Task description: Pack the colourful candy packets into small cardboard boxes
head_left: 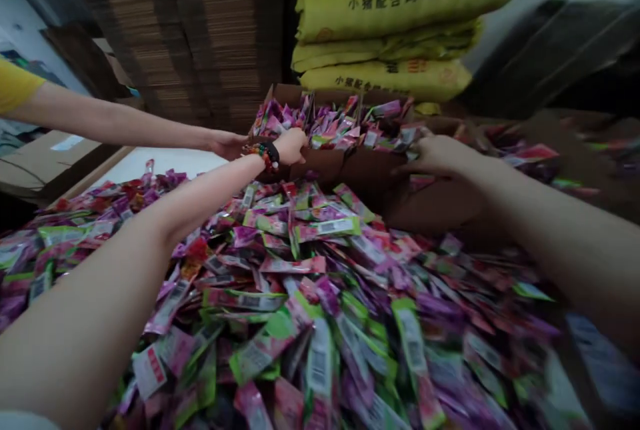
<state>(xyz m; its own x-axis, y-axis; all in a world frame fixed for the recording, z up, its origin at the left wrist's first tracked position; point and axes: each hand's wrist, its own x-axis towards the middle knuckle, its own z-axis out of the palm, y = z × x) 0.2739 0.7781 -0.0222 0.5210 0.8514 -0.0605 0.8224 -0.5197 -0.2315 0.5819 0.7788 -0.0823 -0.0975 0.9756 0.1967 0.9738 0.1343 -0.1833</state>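
A heap of pink and green foil packets (280,290) lies directly under both forearms. The left hand (290,147), a beaded bracelet (263,155) at its wrist, curls over the rim of a cardboard box (325,167); the right hand (435,155) bends its fingers onto packets at the box's right corner, and whether either grips anything cannot be told. Just beside the left hand, a co-worker's hand (227,145) reaches from a yellow sleeve (15,87). Beyond the hands stand yellow feed sacks (385,17)
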